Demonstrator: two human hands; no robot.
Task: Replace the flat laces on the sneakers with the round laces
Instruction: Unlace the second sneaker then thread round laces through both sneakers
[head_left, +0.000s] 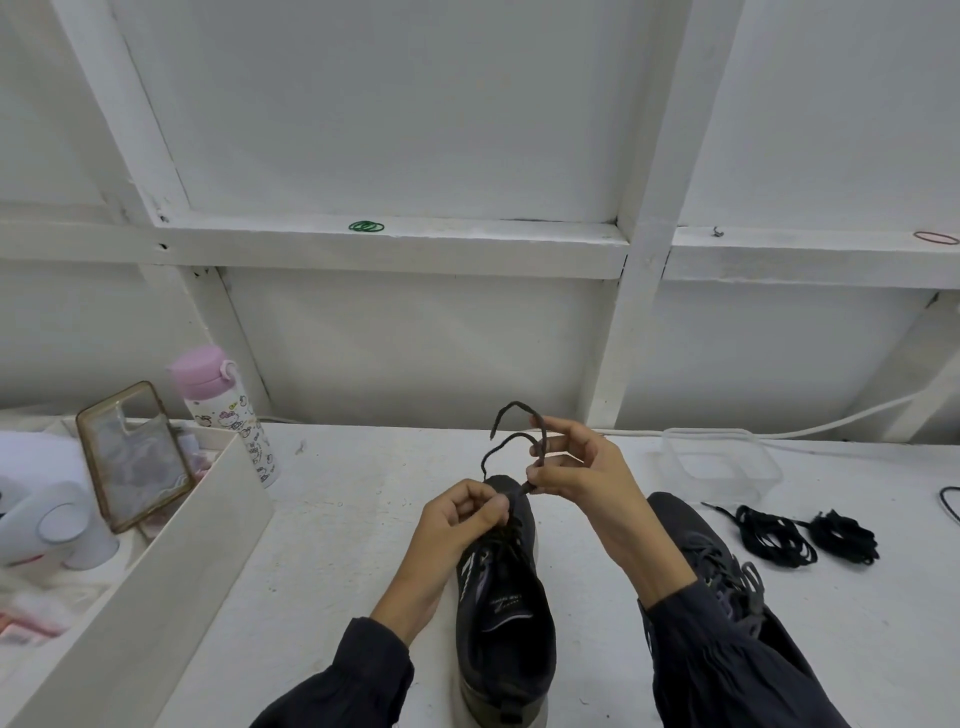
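**Q:** Where is the sneaker (501, 613) you're working on?

**Me:** On the white counter (332, 545) right in front of me, heel toward me and toe pointing at the wall. It sits between my two forearms.

**Q:** What is your left hand (462, 519) doing?

**Me:** Its fingers are curled, and the fingertips and thumb pinch the dark lace (511, 434) just above the eyelets near the toe end.

**Q:** And your right hand (582, 478)?

**Me:** It's raised a little higher, over the toe. It pinches the same lace between thumb and fingers. From there the lace arcs up in two loose loops, with one free end hanging to the left.

**Q:** Where is the other sneaker (722, 561)?

**Me:** Just to the right of the first one, partly hidden under my right sleeve. Its grey laces are threaded in the eyelets.

**Q:** And the spare laces?

**Me:** Two black lace bundles (774, 535) lie side by side on the counter, right of that second sneaker. I can't tell from here whether they are round or flat. A clear plastic container (722, 462) stands behind them.

**Q:** Anything on your left?

**Me:** A white tray (171, 561) holding a clear phone case (135, 457), and behind it a bottle with a pink cap (223, 410).
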